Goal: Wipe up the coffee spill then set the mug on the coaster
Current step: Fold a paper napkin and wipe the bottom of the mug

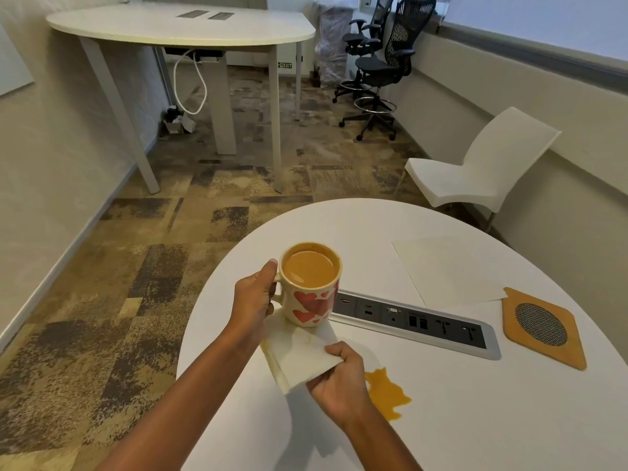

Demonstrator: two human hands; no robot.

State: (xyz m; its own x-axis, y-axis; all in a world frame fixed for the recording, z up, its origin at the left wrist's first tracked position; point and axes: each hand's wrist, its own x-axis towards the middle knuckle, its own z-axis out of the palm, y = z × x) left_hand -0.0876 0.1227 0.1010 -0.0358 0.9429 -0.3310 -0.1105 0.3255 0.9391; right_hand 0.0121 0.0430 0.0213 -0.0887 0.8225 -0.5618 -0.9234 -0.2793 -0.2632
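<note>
My left hand (253, 300) is closed around the handle of the heart-patterned mug (311, 285), fingers through the loop and thumb up near the rim, holding it raised above the white round table (339, 226); it is nearly full of milky coffee, so I judge the first rule is to keep it level and not let my attention to the wiping tip it. My right hand (339, 379) is pinched shut on one corner of a folded white napkin (299, 351), which lies under the mug and already shows pale stains along its near-left edge. The coffee spill (387, 392) sits just to the right of that hand, an orange puddle on the tabletop, not yet touched on that side as far as I can see. To do this well I would flatten the napkin, lay a dry part over the puddle and press before dragging, working from the outer edge inward so the liquid is not pushed toward the power and data strip (418, 324) set into the table beyond it. A spare sheet of paper (445, 270) lies farther back if this one soaks through. The wooden coaster (543, 328) waits well apart to the right, past the strip, and the mug goes there only once the surface is dry.
</note>
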